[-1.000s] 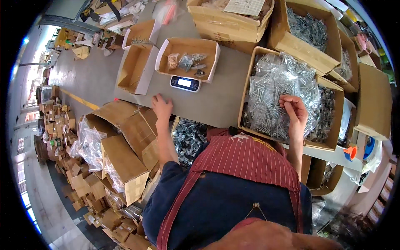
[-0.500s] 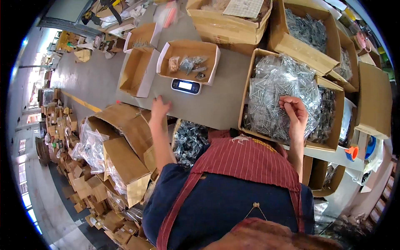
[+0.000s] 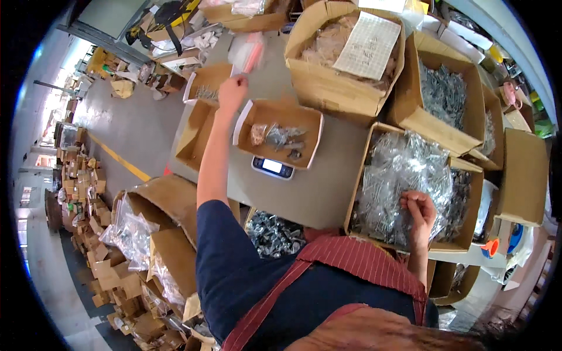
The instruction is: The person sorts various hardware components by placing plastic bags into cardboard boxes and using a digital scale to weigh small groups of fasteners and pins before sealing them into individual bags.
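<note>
My left hand [image 3: 233, 92] is stretched far forward over the corner of a small open box of screws [image 3: 205, 85], just short of some clear plastic bags with a red edge [image 3: 246, 54]. Its fingers are curled, and what they hold, if anything, is hidden. Over a large carton [image 3: 350, 213] of bagged long screws [image 3: 398, 175], my right hand [image 3: 420, 209] is closed in a pinch; anything in it is too small to name. Between the hands, a shallow box [image 3: 243, 130] holding several small bagged parts [image 3: 282, 139] rests on a digital scale [image 3: 272, 167].
An empty-looking long box [image 3: 192, 140] stands left of the scale. Tall cartons [image 3: 333, 76] of parts line the far right, with an orange tape roll [image 3: 489, 248] near the table's right end. Below the near edge sits a box of dark metal parts [image 3: 272, 234].
My left hand has swung forward from the table's near left edge to the far bags, its spread fingers now curled. My right hand stays pinched over the screw bags. The view has shifted.
</note>
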Demonstrator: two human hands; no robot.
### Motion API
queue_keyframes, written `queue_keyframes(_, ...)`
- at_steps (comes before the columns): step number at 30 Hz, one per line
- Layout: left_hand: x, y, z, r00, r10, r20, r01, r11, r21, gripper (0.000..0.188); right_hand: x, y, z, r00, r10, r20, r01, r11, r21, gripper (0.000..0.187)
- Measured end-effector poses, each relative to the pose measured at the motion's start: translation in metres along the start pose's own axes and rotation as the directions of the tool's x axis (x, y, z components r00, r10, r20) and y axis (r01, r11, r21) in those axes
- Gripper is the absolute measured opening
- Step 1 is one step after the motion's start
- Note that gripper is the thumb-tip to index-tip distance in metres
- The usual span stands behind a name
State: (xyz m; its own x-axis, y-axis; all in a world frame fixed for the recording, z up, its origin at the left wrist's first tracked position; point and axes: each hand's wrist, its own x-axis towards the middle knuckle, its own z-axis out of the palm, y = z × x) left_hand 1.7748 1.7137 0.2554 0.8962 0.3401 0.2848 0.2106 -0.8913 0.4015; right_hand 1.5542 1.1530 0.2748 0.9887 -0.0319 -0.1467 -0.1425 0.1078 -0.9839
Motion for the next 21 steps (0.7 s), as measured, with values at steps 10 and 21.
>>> queue_keyframes(10, 0.119, -0.032, 0.118, 0.991, 0.081, 0.111, -0.129, 0.821, 0.557, 0.028, 0.002, -0.001, 0.013, 0.991, 0.021, -0.131, -0.026, 0.999, -0.037, 0.009)
queue_keyframes(21, 0.136, -0.029, 0.127, 0.969, 0.014, 0.245, -0.137, 0.858, 0.495, 0.019, 0.003, -0.008, 0.021, 0.98, 0.053, -0.192, -0.06, 0.998, -0.032, 0.008)
